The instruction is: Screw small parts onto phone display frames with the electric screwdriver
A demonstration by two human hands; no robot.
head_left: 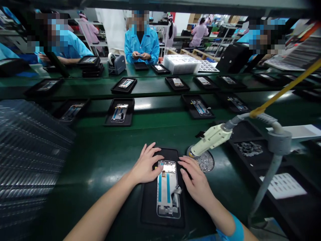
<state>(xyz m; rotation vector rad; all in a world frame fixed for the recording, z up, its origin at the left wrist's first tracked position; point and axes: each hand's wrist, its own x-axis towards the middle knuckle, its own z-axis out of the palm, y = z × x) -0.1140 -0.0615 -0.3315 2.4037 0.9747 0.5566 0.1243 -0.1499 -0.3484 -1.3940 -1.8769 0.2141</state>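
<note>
An open phone frame [163, 195] with blue strips and a grey flex cable lies in a black tray [149, 211] in front of me. My left hand [147, 165] rests over the tray's upper left, fingers spread, its thumb at the top of the phone frame. At the tray's right edge is my right hand [197, 180], fingers stretched out and parted, holding nothing. Just beyond it, an electric screwdriver [212, 140] leans with its tip over a round dish of screws [207, 162].
Clear plastic trays [27, 160] are stacked at left. A lamp stand [265, 187] rises at right beside a black parts tray [243, 129] and a white card of small parts [287, 185]. Trays with phones line the conveyor [150, 88]. Co-workers sit across, one in a blue jacket [152, 42].
</note>
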